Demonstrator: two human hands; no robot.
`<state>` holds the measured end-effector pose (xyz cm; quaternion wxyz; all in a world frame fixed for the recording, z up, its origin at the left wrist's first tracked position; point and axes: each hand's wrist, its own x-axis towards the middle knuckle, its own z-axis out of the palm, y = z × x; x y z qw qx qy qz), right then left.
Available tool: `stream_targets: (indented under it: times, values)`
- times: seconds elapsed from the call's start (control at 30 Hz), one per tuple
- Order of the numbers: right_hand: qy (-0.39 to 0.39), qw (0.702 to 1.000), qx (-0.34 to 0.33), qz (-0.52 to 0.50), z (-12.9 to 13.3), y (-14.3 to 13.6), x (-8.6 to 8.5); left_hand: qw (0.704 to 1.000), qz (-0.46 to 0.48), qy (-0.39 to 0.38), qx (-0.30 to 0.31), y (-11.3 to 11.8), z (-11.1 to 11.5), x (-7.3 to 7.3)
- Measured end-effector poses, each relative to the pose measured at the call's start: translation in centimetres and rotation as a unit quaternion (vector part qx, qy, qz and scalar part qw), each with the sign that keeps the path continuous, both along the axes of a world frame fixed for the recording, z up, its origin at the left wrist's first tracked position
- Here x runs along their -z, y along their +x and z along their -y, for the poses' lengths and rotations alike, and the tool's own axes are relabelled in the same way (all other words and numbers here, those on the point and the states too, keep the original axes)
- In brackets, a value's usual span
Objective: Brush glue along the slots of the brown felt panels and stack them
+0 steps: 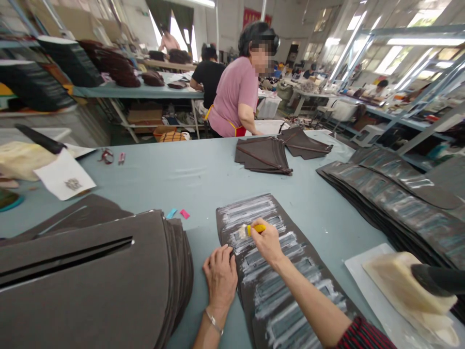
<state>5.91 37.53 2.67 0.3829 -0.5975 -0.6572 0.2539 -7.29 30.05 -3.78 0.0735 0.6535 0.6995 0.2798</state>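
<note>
Panel [269, 286] on worktop [174, 174], brush [249, 230] in right hand [268, 242] over it, left hand [221, 276] at its left edge, stack [109, 286] left, container [403, 276] near right, pile [395, 194] farther right, folded pieces [263, 152] behind, co-worker [234, 97] beyond.

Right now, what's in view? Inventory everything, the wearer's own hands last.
smeared panel: one, dark brown, centre front
brush: one, yellow, over the panel
table: one, teal, beneath
left stack: one, dark brown, front left
right stack: one, dark with white streaks, right
brown piles: two, far table edge
tags: two, blue and pink, midway
marked paper: one, white, left
cream objects: two, left and right
background stacks: several, black and maroon, far left
people: several, pink and black tops, beyond
left hand: one, bare, panel's left edge
right hand: one, bare, gripping the brush
</note>
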Motion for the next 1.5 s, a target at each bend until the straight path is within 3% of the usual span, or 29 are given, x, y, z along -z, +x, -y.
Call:
stream_targets:
  times: [0.1,0.17,0.23,0.37,0.47,0.57,0.7,0.77,0.93,1.03,1.13,1.23,1.4,1.5]
  values:
    - [0.024,0.998,-0.057,0.02,0.3,-0.5,-0.2,1.0,-0.01,0.004,-0.001,0.2,0.0,0.0]
    - [-0.006,0.996,-0.083,0.011,-0.1,0.9,-0.1,1.0,-0.013,0.012,-0.005,0.2,0.1,0.1]
    - [-0.025,0.999,-0.041,0.009,-1.2,4.1,0.2,1.0,-0.013,0.021,-0.009,0.3,0.1,0.3]
    - [-0.015,0.991,0.124,0.042,-3.6,11.8,0.3,0.999,-0.013,0.029,-0.008,0.3,-0.1,0.4]
    - [0.004,0.987,0.141,0.08,-4.3,14.0,0.2,0.999,-0.016,0.028,-0.011,0.4,0.0,0.2]
    - [0.008,0.991,0.098,0.09,-4.3,13.7,0.3,0.999,-0.018,0.027,-0.012,0.6,0.1,0.1]
    - [0.022,0.983,0.153,0.096,-3.7,13.3,0.0,1.0,-0.002,0.017,-0.013,0.4,-0.1,0.4]
    - [0.033,0.986,0.146,0.077,-2.8,12.8,-0.6,0.999,0.035,0.007,-0.004,-0.1,-0.1,0.6]
    - [-0.008,0.999,0.047,-0.025,1.2,7.2,-1.9,0.988,0.151,0.03,0.01,-1.3,0.9,0.6]
    - [-0.038,0.996,-0.049,-0.068,3.6,3.0,-1.7,0.994,0.095,0.019,0.056,-0.6,2.4,0.4]
    - [-0.051,0.993,-0.086,-0.062,4.2,1.7,-0.8,0.997,0.024,0.008,0.073,0.3,3.5,0.4]
    - [-0.053,0.997,-0.049,-0.03,2.9,5.1,0.1,0.997,-0.01,0.02,0.067,0.6,3.7,0.7]
    - [-0.018,0.994,0.092,0.051,-0.8,14.6,0.0,0.996,-0.033,0.051,0.061,0.5,3.4,1.2]
    - [-0.007,0.984,0.144,0.109,-2.2,16.8,-0.5,0.996,-0.033,0.055,0.06,0.5,3.4,1.2]
